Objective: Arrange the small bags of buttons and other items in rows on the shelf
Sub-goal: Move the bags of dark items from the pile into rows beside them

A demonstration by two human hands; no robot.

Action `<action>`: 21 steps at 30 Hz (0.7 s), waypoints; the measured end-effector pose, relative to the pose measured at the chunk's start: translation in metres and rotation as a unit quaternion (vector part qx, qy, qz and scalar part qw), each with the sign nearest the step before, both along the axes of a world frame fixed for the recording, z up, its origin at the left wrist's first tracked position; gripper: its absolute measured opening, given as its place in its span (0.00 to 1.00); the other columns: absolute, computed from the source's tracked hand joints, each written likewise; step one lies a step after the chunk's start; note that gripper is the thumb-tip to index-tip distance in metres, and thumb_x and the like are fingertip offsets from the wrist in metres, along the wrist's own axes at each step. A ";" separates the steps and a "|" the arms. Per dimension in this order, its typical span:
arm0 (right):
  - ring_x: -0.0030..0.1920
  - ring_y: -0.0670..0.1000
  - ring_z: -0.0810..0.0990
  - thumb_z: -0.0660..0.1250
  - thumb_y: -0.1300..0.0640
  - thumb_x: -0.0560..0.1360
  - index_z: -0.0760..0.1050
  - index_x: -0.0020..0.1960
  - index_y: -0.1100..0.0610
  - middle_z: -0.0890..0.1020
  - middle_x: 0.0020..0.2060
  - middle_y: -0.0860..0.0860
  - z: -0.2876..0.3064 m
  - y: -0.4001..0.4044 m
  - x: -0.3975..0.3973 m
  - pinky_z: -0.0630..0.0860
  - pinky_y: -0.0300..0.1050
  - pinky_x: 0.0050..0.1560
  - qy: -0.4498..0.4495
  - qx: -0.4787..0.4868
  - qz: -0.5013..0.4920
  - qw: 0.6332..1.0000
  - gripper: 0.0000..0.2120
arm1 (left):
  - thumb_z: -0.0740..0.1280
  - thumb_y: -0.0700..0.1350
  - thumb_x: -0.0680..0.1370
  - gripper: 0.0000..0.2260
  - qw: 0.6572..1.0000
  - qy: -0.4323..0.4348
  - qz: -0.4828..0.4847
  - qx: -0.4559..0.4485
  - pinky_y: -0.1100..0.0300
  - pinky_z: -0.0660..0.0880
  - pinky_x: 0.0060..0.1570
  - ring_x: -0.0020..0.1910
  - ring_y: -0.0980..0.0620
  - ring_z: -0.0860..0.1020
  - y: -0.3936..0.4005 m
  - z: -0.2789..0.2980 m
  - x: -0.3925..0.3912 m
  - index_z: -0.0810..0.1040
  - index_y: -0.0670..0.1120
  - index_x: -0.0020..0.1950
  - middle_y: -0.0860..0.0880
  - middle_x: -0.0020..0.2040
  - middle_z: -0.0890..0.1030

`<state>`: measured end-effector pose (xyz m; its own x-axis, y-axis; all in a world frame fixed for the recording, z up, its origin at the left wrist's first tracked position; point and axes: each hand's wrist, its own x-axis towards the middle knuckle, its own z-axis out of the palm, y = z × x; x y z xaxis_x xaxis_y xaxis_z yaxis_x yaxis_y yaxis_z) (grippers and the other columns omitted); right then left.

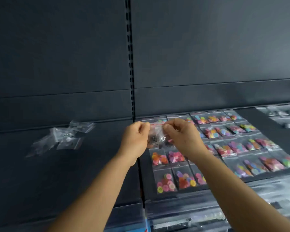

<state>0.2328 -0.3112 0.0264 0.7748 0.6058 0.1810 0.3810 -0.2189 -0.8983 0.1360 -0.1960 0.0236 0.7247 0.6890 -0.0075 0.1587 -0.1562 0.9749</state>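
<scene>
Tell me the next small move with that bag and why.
Probably lower the clear bag, pinched by the left hand and right hand, onto the shelf beside the rows of button bags; it hangs above them, not yet placed.

You hold a small bag (157,136) of clear, glossy, crinkled plastic with a red zip strip. The rows of button bags (224,144) to your right are the same shiny film over smooth, bright plastic buttons. The shelf (94,173) and back panel (57,56) look like matt, dark painted metal.

Both hands (159,136) pinching (arms outstretched).
</scene>
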 end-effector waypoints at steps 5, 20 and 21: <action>0.25 0.42 0.75 0.64 0.57 0.76 0.77 0.37 0.53 0.79 0.24 0.46 -0.001 -0.071 0.042 0.72 0.36 0.27 0.001 0.001 -0.088 0.996 0.09 | 0.69 0.50 0.75 0.06 0.994 -0.020 -0.106 -0.016 0.59 0.80 0.43 0.42 0.58 0.81 -0.071 0.008 0.050 0.80 0.49 0.47 0.52 0.45 0.84; 0.31 0.45 0.80 0.72 0.66 0.70 0.79 0.38 0.57 0.82 0.28 0.48 0.012 -0.300 0.146 0.74 0.34 0.30 0.198 0.087 -0.091 0.972 0.06 | 0.70 0.49 0.73 0.04 0.988 0.009 -0.151 -0.031 0.58 0.77 0.46 0.43 0.55 0.81 -0.274 0.010 0.189 0.82 0.50 0.41 0.55 0.40 0.84; 0.32 0.47 0.81 0.72 0.65 0.70 0.79 0.39 0.58 0.83 0.30 0.50 0.012 -0.310 0.152 0.75 0.35 0.31 0.206 0.095 -0.097 0.969 0.04 | 0.70 0.48 0.74 0.05 0.987 0.005 -0.155 -0.034 0.60 0.76 0.44 0.40 0.57 0.81 -0.284 0.011 0.194 0.82 0.50 0.38 0.56 0.37 0.84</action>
<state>0.3844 -0.6214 0.0379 0.9006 0.4284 -0.0736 -0.0495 -0.0670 -0.9965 0.3297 -0.4801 0.0348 0.9005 0.4313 -0.0554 0.1238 -0.1322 0.9835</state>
